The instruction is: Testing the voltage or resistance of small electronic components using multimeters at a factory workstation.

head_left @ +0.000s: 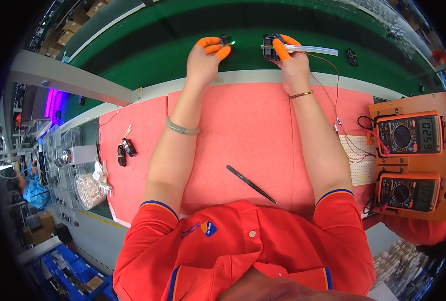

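Both arms reach over the pink mat (243, 125) to the green belt (153, 60) beyond it. My left hand (203, 65), in orange finger cots, pinches a small black part (225, 39) with a green light glowing at its edge. To its right, my right hand (295, 67), also in finger cots, closes on a black electronic module (269, 47). A whitish translucent strip (318, 49) extends rightward from this hand, and thin red wires (337, 80) run from there to a white breadboard (359, 150). How the strip joins the module is hidden by my fingers.
Another black module (352, 57) lies on the belt at right. Black tweezers (251, 183) and a few black parts (122, 154) rest on the mat. Two orange multimeters (408, 133) stand at right; a tub of small white pieces (88, 191) is at left, below a metal beam (72, 75).
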Motion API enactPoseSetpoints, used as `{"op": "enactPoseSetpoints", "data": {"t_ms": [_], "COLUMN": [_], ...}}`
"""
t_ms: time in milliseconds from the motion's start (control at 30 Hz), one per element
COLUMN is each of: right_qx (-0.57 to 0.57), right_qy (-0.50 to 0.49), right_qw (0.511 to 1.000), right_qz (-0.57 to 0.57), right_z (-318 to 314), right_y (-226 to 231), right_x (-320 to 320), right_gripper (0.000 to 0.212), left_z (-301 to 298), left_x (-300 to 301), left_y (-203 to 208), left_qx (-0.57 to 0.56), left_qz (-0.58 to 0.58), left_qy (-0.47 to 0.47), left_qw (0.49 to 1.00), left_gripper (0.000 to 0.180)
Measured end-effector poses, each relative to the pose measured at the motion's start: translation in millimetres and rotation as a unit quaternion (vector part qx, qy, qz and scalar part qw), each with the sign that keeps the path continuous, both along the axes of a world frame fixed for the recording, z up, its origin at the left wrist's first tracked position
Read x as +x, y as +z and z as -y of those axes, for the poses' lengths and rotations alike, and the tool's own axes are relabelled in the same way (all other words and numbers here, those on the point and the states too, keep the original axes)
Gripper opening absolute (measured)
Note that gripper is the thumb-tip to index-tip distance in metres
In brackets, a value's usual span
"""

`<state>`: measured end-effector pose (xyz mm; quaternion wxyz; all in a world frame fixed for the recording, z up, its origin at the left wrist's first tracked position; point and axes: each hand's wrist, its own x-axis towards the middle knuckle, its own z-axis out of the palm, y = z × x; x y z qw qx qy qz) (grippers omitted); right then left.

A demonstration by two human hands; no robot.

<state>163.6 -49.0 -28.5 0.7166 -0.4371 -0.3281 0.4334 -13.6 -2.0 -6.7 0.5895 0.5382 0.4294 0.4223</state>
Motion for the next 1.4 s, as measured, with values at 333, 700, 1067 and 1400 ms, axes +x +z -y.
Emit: {"op": "enactPoseSetpoints", "data": {"t_ms": [333, 700, 1067, 1400], "right_qx": [0.004, -0.009, 0.016, -0.003], "right_qy": [0.042, 0.091, 0.075, 0.023], "right_qw": [0.997, 0.996, 0.997, 0.995], "right_qz": [-0.058, -0.015, 0.025, 0.099], "right_z": [7, 12, 21, 12], "right_y": [3, 12, 17, 11], "right_x": [-10, -19, -19, -18], "right_gripper": [0.025, 0.031, 0.031, 0.026], "left_z": [15, 15, 9, 5], "left_x": [17, 27, 21, 22], "left_y": [-1, -13, -26, -22], "left_qx": [0.226, 0.141, 0.083, 0.095], "left_qz": [-0.284, -0.047, 0.050, 0.025], "left_qy": [0.065, -0.046, -0.068, -0.080], "left_qw": [0.930, 0.988, 0.993, 0.992], "left_gripper": [0.037, 0.032, 0.028, 0.036]}}
